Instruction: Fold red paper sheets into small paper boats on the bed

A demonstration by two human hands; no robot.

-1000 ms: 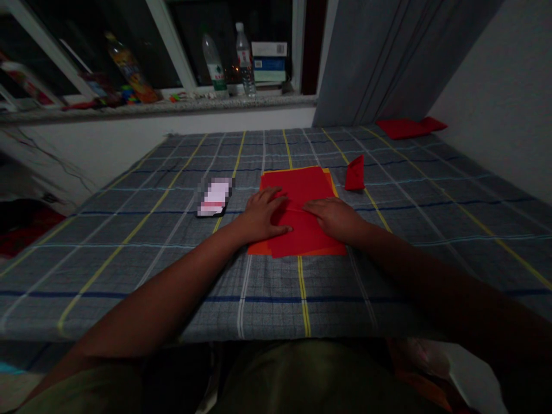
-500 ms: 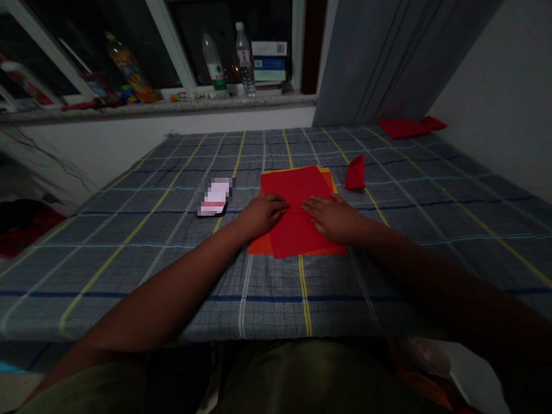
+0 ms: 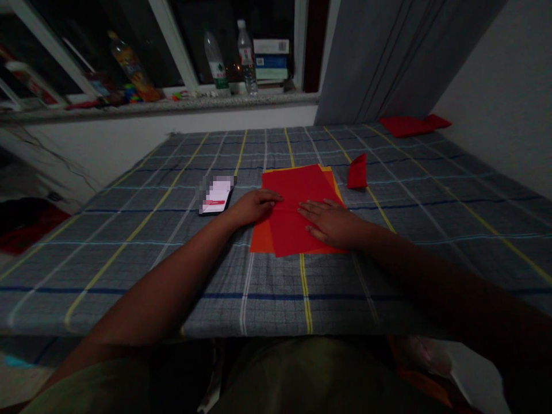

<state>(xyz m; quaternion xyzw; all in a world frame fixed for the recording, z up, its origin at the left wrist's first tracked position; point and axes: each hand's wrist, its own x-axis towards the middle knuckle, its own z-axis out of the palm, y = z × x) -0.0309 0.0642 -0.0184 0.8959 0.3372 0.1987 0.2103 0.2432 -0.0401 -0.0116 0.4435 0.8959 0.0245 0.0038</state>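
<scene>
A red sheet of paper (image 3: 295, 181) with a crosswise crease lies slightly turned on top of orange paper (image 3: 260, 238), and a yellow edge shows at the far side. My left hand (image 3: 255, 207) rests at the red sheet's left edge near the crease, fingers stretched out. Lying flat on the right part of the sheet, my right hand (image 3: 332, 221) has its fingers extended over the crease. Neither hand grips anything. Just right of the stack is a small folded red paper piece (image 3: 357, 172).
A phone (image 3: 216, 195) with a lit screen lies left of the papers on the checked cloth (image 3: 129, 259). More red paper (image 3: 407, 126) is at the far right corner. Bottles (image 3: 247, 60) and stacked boxes (image 3: 271, 60) stand on the windowsill (image 3: 194, 103).
My left hand has slid left toward the sheet's edge. My right hand has shifted slightly, its fingers now flatter across the crease. The papers stay in place.
</scene>
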